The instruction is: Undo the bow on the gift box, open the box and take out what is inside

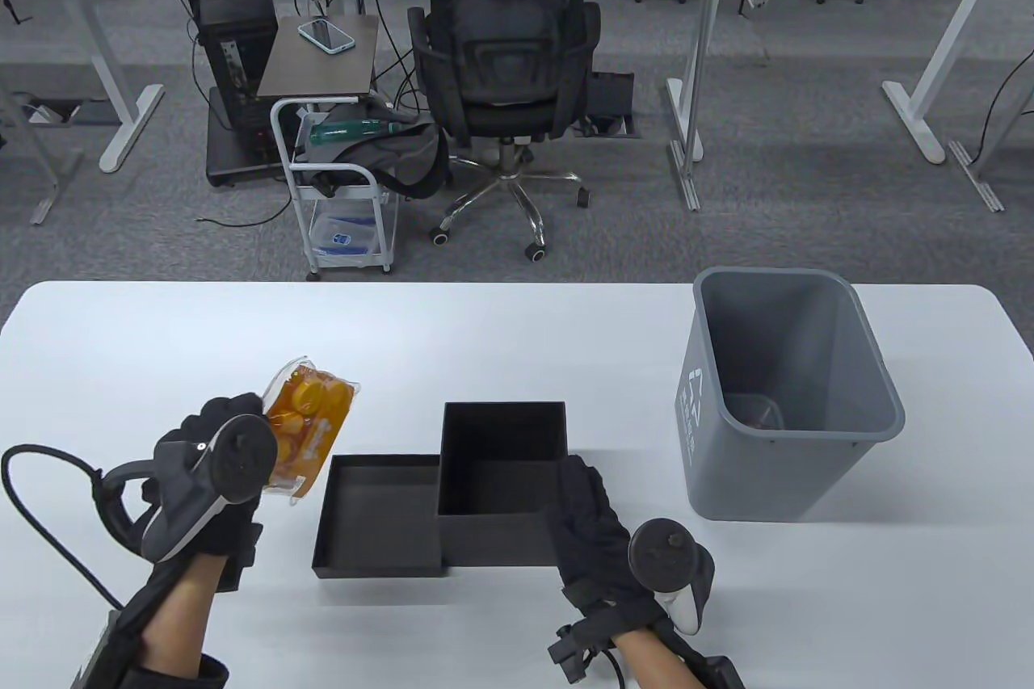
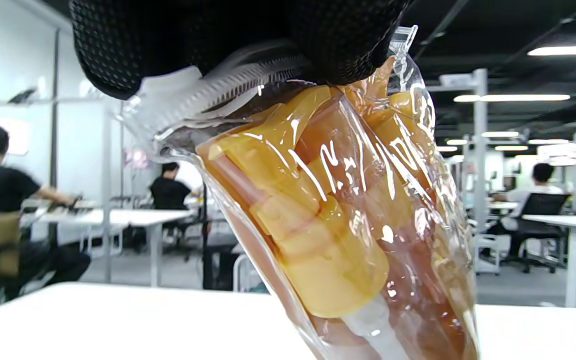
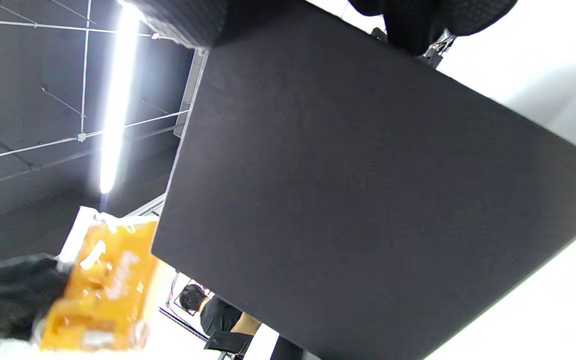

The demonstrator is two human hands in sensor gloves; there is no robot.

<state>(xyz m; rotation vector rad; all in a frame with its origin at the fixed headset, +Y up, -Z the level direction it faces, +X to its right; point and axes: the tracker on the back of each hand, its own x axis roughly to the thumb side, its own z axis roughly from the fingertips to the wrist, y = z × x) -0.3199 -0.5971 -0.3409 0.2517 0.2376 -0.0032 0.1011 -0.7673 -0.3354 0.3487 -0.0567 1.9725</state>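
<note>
Your left hand sits lower left of the table view, fingers curled tight round one end of the clear bag, holding it up off the table just left of the lid; so the thing that was inside is already out; no bow or ribbon shows anywhere. The bag is crinkly see-through plastic, glossy, stuffed with hard-looking orange plastic pieces, rounded caps by the look; I'd guess it's light and lumpy, and the film is slick, so you want to pinch the flat ribbed seal strip at the top like you're doing, not the bulging middle.

Your right hand is at bottom centre, fingers draped over the near right corner of the box; they seem to hook over the rim, and the wrist view shows fingertips over the top edge of a dark wall. Box and lid are matte black, stiff card with a fine grain, square-cornered, both open side up, touching side by side. A grey plastic bin stands at the right, well apart from the box.
</note>
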